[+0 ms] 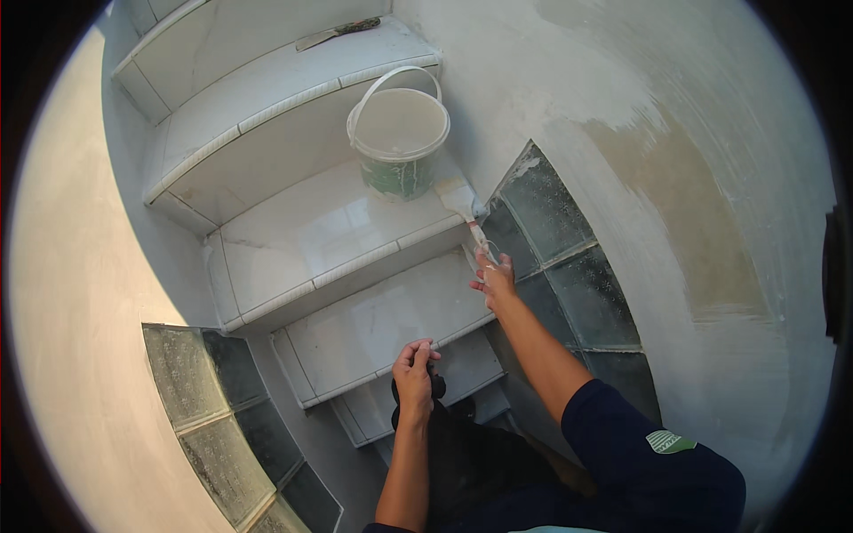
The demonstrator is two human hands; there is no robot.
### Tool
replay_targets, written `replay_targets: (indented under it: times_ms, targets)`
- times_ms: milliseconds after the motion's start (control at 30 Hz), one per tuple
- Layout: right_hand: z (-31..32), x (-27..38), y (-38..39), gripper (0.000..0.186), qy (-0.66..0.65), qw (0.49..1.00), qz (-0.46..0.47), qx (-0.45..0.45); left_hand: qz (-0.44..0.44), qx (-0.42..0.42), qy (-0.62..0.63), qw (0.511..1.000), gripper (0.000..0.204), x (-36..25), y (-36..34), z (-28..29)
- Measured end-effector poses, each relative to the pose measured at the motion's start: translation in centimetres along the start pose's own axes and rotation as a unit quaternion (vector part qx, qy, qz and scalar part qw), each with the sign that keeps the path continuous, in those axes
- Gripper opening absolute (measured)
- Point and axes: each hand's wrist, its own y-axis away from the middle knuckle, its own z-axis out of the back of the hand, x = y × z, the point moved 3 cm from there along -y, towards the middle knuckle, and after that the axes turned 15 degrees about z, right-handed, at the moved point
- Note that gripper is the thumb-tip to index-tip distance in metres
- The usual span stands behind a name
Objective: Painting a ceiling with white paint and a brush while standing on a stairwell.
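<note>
My right hand [497, 279], reaching forward, is closed around the handle of a wide paintbrush [458, 197]. The brush's pale, paint-coated bristles are at the right end of a tiled step, close to the wall and the corner of a glass-block window [542, 209]. Just left of the bristles, a white bucket [400, 169] with a green lower side and a raised handle stands on that step, with whitish material inside. Lower down, my left hand [414, 377] is held in front of my body with its fingers curled into a pinch. Whether anything is between those fingers is hidden.
Curved white tiled stairs [302, 240] rise ahead. A scraper [338, 34] with a dark handle lies on a higher step. On the right, the plastered wall [569, 71] has a beige patch [675, 213]. Another glass-block window [209, 391] is low on the left.
</note>
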Motion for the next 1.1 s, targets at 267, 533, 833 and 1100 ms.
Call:
replay_targets:
  times_ms: [267,533,833,1100]
  targets:
    - [-10.1,5.4,-9.8,0.033,-0.106,0.987,-0.095,-0.074,0.048,-0.043,-0.063,0.996,0.024,-16.7,-5.6,0.8]
    - [-9.6,20.0,-8.2,0.023,-0.049,0.99,0.106,-0.078,0.11,-0.046,-0.141,0.983,0.026,-23.9,-4.5,-3.0]
    - [1.0,27.3,-0.9,0.024,-0.177,0.982,0.051,-0.045,-0.207,-0.143,-0.333,0.909,0.048,-44.3,-10.1,-18.0]
    - [2.7,32.3,0.8,0.019,-0.192,0.98,0.052,0.001,-0.265,-0.138,-0.486,0.822,0.033,-49.7,-17.2,-19.7]
